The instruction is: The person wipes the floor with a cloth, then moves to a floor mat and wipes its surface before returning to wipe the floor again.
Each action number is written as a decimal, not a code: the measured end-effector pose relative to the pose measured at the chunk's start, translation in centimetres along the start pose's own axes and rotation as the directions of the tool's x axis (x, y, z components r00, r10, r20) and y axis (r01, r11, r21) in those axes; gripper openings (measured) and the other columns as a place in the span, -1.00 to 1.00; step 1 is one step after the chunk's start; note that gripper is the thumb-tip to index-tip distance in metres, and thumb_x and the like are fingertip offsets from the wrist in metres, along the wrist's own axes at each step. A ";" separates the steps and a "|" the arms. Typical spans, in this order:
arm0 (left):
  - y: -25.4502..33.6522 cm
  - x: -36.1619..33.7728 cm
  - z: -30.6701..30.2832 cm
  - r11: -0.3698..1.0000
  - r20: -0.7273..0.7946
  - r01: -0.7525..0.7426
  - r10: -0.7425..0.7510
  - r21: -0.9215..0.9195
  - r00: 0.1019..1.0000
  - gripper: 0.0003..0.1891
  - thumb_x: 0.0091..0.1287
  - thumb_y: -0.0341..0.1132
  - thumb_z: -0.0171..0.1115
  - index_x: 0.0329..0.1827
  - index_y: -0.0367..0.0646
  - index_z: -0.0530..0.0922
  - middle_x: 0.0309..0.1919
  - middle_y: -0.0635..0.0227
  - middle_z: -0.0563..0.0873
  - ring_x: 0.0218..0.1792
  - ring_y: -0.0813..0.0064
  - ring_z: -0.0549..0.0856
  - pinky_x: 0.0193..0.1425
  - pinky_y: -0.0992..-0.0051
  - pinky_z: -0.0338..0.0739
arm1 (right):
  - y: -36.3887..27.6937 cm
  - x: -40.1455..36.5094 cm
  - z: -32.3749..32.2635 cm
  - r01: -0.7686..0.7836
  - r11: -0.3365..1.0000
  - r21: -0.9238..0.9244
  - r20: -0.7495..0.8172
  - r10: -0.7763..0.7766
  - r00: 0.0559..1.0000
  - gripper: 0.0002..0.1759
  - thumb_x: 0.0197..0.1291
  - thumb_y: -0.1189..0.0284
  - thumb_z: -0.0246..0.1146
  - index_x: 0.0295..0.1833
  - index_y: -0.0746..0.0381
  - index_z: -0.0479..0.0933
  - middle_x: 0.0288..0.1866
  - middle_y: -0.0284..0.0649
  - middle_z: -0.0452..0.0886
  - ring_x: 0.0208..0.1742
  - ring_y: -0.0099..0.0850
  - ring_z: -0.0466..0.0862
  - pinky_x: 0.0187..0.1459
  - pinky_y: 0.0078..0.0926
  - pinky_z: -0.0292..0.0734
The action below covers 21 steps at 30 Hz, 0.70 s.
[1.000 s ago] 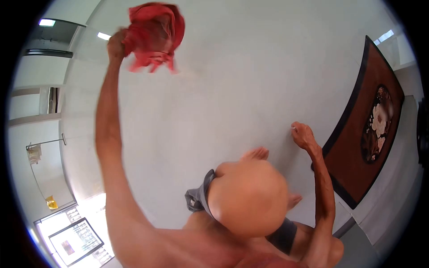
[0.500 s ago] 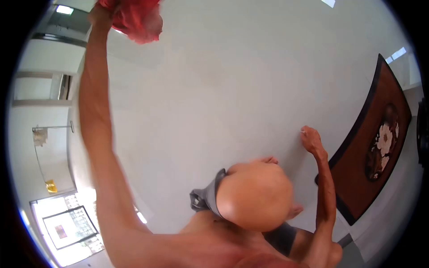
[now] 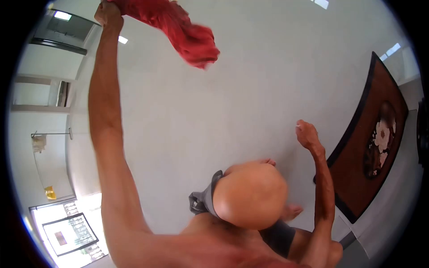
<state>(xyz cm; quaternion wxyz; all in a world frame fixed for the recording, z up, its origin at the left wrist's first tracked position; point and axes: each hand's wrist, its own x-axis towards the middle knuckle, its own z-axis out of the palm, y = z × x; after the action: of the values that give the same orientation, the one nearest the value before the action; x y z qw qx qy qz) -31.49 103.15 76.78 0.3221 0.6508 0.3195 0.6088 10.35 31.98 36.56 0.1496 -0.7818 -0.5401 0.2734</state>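
Note:
At the upper left, my left arm is stretched far out and my left hand (image 3: 108, 14) is closed on one end of a red cloth (image 3: 187, 40). The crumpled cloth trails to the right over the pale, smooth floor (image 3: 214, 107); its far end is slightly blurred. My right hand (image 3: 307, 134) is held low over or on the floor, left of a brown panel, with its fingers curled in. A tiny pale spot shows at its fingertips, but I cannot make out what it is. My bent knee (image 3: 250, 194) is below, between both arms.
The dark-edged brown panel (image 3: 357, 165) with a white flower picture stands on the right. On the left are a bright doorway (image 3: 69, 232), a wall rack with a yellow item (image 3: 50, 193) and a recessed shelf (image 3: 40, 94).
My left hand has swung slightly right, and the red cloth has swept right and spread out longer. The right hand stays closed in nearly the same place.

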 end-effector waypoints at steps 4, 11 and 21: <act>8.0 -8.0 5.4 0.756 0.241 -0.218 0.083 0.617 0.967 -0.61 0.69 -0.12 0.14 0.02 -0.26 0.80 -0.21 0.17 0.84 -0.19 0.33 0.77 0.02 0.26 0.71 | -1.0 -1.8 -1.0 0.010 0.998 0.062 -0.090 -0.004 0.996 -0.73 0.48 0.41 0.20 0.08 0.35 0.69 -0.10 0.19 0.81 -0.02 0.23 0.78 0.05 0.12 0.66; 11.9 -11.1 11.5 0.993 -0.043 -0.018 0.023 0.118 0.999 -0.58 0.76 -0.09 0.11 0.20 -0.28 0.77 0.06 0.16 0.84 0.08 0.27 0.79 0.20 0.26 0.73 | -0.9 -1.5 -1.7 0.027 0.999 0.043 -0.086 -0.023 0.996 -0.70 0.47 0.45 0.25 0.19 0.37 0.68 -0.03 0.20 0.80 0.00 0.22 0.79 0.07 0.09 0.66; 23.2 -16.1 18.8 0.838 0.392 0.126 0.111 -0.531 0.913 -0.61 0.86 -0.16 -0.06 0.22 -0.27 0.66 0.05 0.15 0.81 0.04 0.33 0.79 0.21 0.33 0.80 | -9.0 0.1 -8.6 -0.028 0.972 0.233 -0.258 0.089 0.962 -0.31 0.49 0.40 0.32 0.66 0.33 0.40 0.52 0.25 0.60 0.52 0.17 0.62 0.47 -0.02 0.57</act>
<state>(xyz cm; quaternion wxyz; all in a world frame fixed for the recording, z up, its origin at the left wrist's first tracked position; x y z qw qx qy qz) -13.02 75.91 85.17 0.5557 0.6427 0.0612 0.5238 8.62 35.93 48.26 0.3012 -0.8048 -0.4567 0.2303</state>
